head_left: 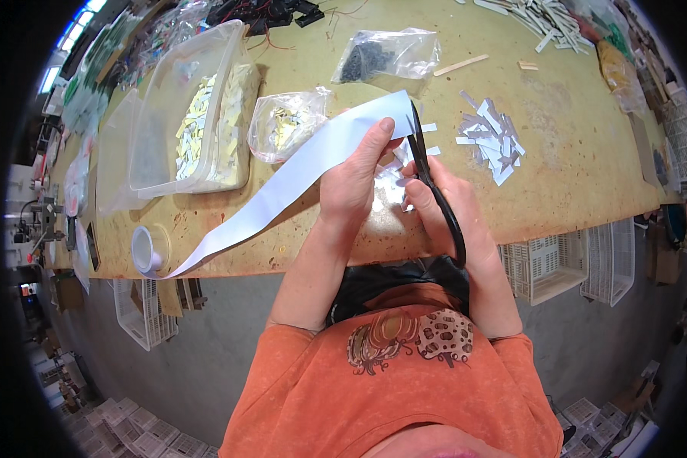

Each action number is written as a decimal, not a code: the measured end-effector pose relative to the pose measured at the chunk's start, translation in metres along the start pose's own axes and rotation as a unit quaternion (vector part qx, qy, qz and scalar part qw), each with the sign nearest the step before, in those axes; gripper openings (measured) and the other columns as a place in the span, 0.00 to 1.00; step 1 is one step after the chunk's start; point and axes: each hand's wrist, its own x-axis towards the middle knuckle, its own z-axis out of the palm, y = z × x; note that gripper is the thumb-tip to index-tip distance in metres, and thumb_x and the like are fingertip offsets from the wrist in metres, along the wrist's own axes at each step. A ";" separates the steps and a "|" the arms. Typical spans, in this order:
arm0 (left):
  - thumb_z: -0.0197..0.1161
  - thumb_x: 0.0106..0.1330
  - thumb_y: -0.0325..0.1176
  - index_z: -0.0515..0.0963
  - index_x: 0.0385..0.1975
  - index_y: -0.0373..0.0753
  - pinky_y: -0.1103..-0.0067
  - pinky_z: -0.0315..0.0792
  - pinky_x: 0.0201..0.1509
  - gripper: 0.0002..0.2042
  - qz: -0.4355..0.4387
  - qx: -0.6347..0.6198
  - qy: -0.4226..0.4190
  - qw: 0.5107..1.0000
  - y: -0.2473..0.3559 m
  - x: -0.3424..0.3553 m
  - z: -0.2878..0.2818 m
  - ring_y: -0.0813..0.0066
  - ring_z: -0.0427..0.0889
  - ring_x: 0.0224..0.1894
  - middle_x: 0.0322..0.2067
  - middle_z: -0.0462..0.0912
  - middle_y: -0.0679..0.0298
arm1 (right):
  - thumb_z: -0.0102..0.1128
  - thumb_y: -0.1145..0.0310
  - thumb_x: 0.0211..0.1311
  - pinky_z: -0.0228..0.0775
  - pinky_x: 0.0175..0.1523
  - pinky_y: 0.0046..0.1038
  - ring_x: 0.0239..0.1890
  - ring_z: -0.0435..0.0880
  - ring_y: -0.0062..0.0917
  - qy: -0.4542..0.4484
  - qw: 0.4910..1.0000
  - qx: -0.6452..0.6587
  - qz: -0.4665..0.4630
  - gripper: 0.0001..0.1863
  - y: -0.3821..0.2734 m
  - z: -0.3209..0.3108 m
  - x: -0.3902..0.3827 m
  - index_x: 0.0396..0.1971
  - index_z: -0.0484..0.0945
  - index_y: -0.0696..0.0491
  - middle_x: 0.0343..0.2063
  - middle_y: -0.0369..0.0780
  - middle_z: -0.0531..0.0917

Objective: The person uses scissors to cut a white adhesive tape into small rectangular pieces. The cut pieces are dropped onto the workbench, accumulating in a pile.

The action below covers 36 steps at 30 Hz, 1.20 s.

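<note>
My left hand [351,179] pinches the end of a long pale blue-white strip [282,191] between thumb and fingers. The strip curves down to a roll [146,248] near the table's front left edge. My right hand [450,210] grips black-handled scissors [427,175], whose blades stand at the strip's end. Small cut white pieces [391,183] lie beneath and behind my hands, and a pile of white and grey pieces [487,137] lies to their right.
On the table [565,175] sit a clear bin of small pieces [191,122], a bag of yellowish pieces [282,126], a bag of dark parts [385,57], wooden sticks [460,65] and piled strips [551,19]. Plastic crates [553,275] stand below the front edge.
</note>
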 end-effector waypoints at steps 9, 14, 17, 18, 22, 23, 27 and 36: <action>0.59 0.73 0.27 0.77 0.52 0.32 0.73 0.83 0.51 0.11 0.005 -0.020 -0.006 1.000 -0.009 0.003 -0.007 0.68 0.86 0.45 0.45 0.84 0.56 | 0.59 0.41 0.66 0.77 0.37 0.42 0.34 0.86 0.48 0.011 0.999 -0.033 -0.012 0.29 -0.003 0.003 0.001 0.43 0.75 0.57 0.23 0.47 0.84; 0.62 0.71 0.27 0.75 0.47 0.37 0.74 0.79 0.54 0.08 -0.016 -0.029 -0.009 0.999 -0.001 -0.001 0.000 0.74 0.84 0.46 0.43 0.83 0.62 | 0.59 0.42 0.66 0.77 0.37 0.42 0.34 0.86 0.48 0.016 0.999 -0.029 -0.011 0.28 -0.002 0.003 0.001 0.43 0.75 0.56 0.23 0.47 0.84; 0.62 0.71 0.27 0.75 0.47 0.38 0.74 0.79 0.53 0.08 -0.009 -0.027 -0.020 0.999 -0.001 -0.001 -0.002 0.75 0.83 0.45 0.43 0.83 0.63 | 0.60 0.42 0.66 0.77 0.37 0.42 0.34 0.86 0.48 0.014 1.000 -0.026 -0.010 0.28 -0.002 0.003 0.001 0.44 0.75 0.56 0.23 0.46 0.84; 0.62 0.71 0.27 0.75 0.46 0.38 0.75 0.79 0.52 0.08 -0.003 -0.027 -0.021 0.999 0.000 -0.002 0.000 0.76 0.83 0.44 0.43 0.83 0.63 | 0.60 0.42 0.66 0.77 0.37 0.42 0.34 0.86 0.47 0.013 1.000 -0.026 -0.010 0.28 -0.002 0.002 0.002 0.44 0.75 0.56 0.23 0.46 0.84; 0.63 0.71 0.27 0.75 0.46 0.38 0.76 0.79 0.50 0.07 0.003 -0.031 -0.020 0.999 0.001 -0.003 0.003 0.76 0.83 0.43 0.41 0.83 0.64 | 0.60 0.42 0.65 0.77 0.38 0.41 0.34 0.87 0.46 0.018 0.999 -0.040 -0.013 0.28 -0.003 0.003 0.002 0.44 0.75 0.55 0.24 0.45 0.84; 0.63 0.71 0.27 0.75 0.46 0.38 0.76 0.79 0.49 0.07 -0.001 -0.029 -0.016 0.999 0.001 -0.003 0.003 0.76 0.83 0.43 0.41 0.83 0.64 | 0.60 0.42 0.65 0.77 0.38 0.41 0.34 0.87 0.46 0.021 0.999 -0.042 -0.016 0.28 -0.003 0.003 0.002 0.44 0.75 0.55 0.24 0.45 0.85; 0.63 0.71 0.26 0.75 0.46 0.39 0.77 0.79 0.49 0.07 -0.011 -0.022 -0.012 1.000 0.000 -0.002 0.001 0.77 0.83 0.42 0.41 0.83 0.64 | 0.61 0.41 0.65 0.78 0.38 0.40 0.33 0.87 0.45 0.029 0.998 -0.053 -0.017 0.28 -0.002 0.004 0.003 0.44 0.76 0.55 0.24 0.45 0.85; 0.63 0.71 0.26 0.75 0.46 0.38 0.77 0.79 0.49 0.07 0.001 -0.016 -0.010 1.000 0.000 -0.001 0.002 0.77 0.83 0.42 0.41 0.83 0.64 | 0.61 0.41 0.64 0.77 0.36 0.42 0.32 0.86 0.48 0.035 0.997 -0.056 -0.029 0.28 0.003 0.006 0.003 0.40 0.75 0.55 0.23 0.47 0.84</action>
